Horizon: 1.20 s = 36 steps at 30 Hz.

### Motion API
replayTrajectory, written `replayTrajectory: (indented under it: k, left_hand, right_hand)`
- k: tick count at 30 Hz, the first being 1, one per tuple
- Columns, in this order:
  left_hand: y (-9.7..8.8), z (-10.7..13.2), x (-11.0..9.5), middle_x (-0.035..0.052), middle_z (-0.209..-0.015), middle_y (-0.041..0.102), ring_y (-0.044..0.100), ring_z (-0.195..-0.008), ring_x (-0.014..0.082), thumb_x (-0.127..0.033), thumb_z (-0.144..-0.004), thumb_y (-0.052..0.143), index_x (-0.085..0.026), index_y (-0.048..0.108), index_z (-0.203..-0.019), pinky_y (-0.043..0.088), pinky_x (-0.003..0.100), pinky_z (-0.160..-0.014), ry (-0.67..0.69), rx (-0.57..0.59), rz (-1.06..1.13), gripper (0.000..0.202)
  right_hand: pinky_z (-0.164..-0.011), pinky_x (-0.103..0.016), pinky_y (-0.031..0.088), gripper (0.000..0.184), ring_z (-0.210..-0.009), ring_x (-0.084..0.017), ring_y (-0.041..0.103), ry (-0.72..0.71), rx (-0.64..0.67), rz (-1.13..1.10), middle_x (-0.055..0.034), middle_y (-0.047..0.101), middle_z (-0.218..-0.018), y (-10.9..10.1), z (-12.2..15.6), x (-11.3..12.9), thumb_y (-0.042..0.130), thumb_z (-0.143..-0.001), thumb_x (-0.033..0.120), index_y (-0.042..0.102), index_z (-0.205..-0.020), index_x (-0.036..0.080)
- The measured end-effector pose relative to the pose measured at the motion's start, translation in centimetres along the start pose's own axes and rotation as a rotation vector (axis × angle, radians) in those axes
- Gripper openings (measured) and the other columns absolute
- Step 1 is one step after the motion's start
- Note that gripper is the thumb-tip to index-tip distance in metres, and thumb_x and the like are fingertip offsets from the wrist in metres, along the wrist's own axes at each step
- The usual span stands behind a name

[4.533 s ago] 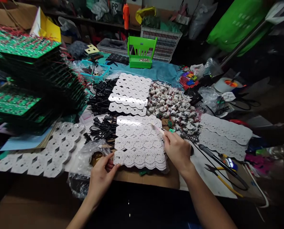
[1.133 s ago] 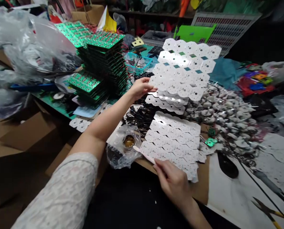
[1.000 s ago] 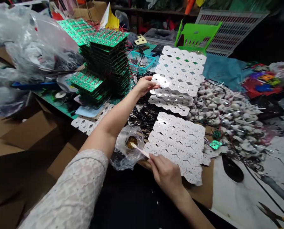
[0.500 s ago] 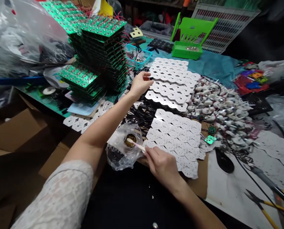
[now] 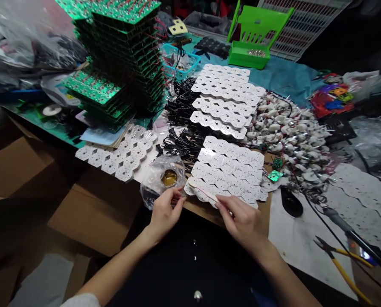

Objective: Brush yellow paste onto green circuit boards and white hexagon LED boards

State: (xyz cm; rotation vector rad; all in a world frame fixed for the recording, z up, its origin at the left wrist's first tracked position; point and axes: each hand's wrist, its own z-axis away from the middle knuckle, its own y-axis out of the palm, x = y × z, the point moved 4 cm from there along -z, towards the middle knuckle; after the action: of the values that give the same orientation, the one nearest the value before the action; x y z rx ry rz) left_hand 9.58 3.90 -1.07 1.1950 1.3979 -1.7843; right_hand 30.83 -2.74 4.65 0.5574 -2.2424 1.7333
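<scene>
My right hand [image 5: 241, 217] is closed around the handle end of a slim pale brush [image 5: 205, 192], whose tip points left over the white perforated board panel [image 5: 231, 170]. My left hand [image 5: 165, 211] is at the table's front edge, thumb and fingers drawn together. Whether anything thin is pinched there is hidden. Just above its fingers sits a small round container of amber liquid [image 5: 169, 178], surrounded by a crumpled clear plastic bag [image 5: 148, 183]. The panel lies right of the container, its left corner near my left fingertips.
Behind the panel are stacked white panels [image 5: 220, 104] and black cables [image 5: 184, 143]. Green circuit boards [image 5: 129, 64] rise in a tall stack at left. White wired parts [image 5: 292, 140] heap at right. Yellow-handled pliers [image 5: 340, 264] lie front right; cardboard boxes [image 5: 94, 209] stand lower left.
My left hand has come back from the stacked panels to beside the container. The brush has left the container and moved right, over the panel, in my right hand. The view has shifted slightly.
</scene>
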Motion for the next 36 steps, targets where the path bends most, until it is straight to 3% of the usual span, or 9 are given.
replayTrajectory:
  k: [3,8,13,20,25,29,36]
  left_hand:
    - [0.1,-0.7,0.5,0.0093,-0.112,0.070,0.070,-0.090,0.0199,-0.031,-0.089,0.059,-0.020,0.059,-0.099,0.057,0.031,-0.074,-0.068,-0.044,0.064,0.015]
    - [0.4,-1.2,0.6,0.0077,-0.106,0.070,0.070,-0.083,0.0181,-0.032,-0.086,0.062,-0.019,0.057,-0.104,0.058,0.030,-0.070,-0.118,-0.032,0.135,0.023]
    - [0.8,-1.3,0.8,0.0061,-0.100,0.069,0.070,-0.082,0.0173,-0.031,-0.085,0.064,-0.019,0.053,-0.106,0.058,0.030,-0.071,-0.141,-0.052,0.165,0.026]
    - [1.3,-1.7,0.8,0.0046,-0.096,0.064,0.068,-0.080,0.0157,-0.030,-0.084,0.064,-0.019,0.051,-0.109,0.058,0.031,-0.073,-0.128,-0.057,0.165,0.030]
    - [1.6,-1.9,0.7,0.0025,-0.091,0.061,0.065,-0.075,0.0139,-0.031,-0.084,0.064,-0.019,0.051,-0.109,0.056,0.029,-0.069,-0.135,-0.053,0.146,0.031]
    - [1.6,-2.0,0.6,0.0013,-0.088,0.060,0.063,-0.072,0.0132,-0.032,-0.083,0.063,-0.019,0.051,-0.109,0.055,0.027,-0.066,-0.129,-0.059,0.125,0.031]
    - [1.8,-2.4,0.9,0.0022,-0.091,0.059,0.060,-0.071,0.0137,-0.036,-0.083,0.066,-0.019,0.048,-0.115,0.053,0.028,-0.065,-0.139,-0.027,0.131,0.040]
  right_hand:
    - [-0.062,-0.023,0.042,0.021,-0.069,-0.012,0.065,-0.054,0.018,0.062,-0.0034,0.071,-0.080,0.6,-0.1,0.4,0.052,-0.099,0.026,0.070,-0.105,0.017]
    - [-0.055,-0.025,0.033,0.025,-0.059,-0.011,0.056,-0.103,-0.006,0.250,-0.0013,0.063,-0.066,0.6,-1.0,0.6,0.050,-0.100,0.027,0.074,-0.100,0.019]
    - [-0.057,-0.024,0.036,0.021,-0.062,-0.011,0.059,-0.107,-0.062,0.210,-0.0009,0.064,-0.069,-0.6,-0.9,0.6,0.055,-0.098,0.025,0.072,-0.106,0.017]
    - [-0.062,-0.023,0.041,0.018,-0.065,-0.011,0.061,-0.087,-0.067,0.145,-0.0016,0.066,-0.073,-2.5,1.8,-0.5,0.058,-0.096,0.021,0.070,-0.107,0.016]
    - [-0.060,-0.023,0.039,0.021,-0.062,-0.011,0.058,-0.081,0.014,0.170,-0.0011,0.064,-0.070,-1.5,2.9,-1.2,0.056,-0.097,0.025,0.072,-0.108,0.018]
    - [-0.054,-0.026,0.033,0.021,-0.057,-0.011,0.054,-0.067,-0.059,0.294,0.0000,0.062,-0.065,-1.0,2.2,-1.9,0.055,-0.097,0.024,0.074,-0.104,0.018]
    - [-0.061,-0.022,0.039,0.017,-0.062,-0.010,0.059,-0.015,-0.114,0.153,-0.0009,0.064,-0.070,-3.9,3.6,-2.9,0.058,-0.096,0.020,0.072,-0.105,0.016]
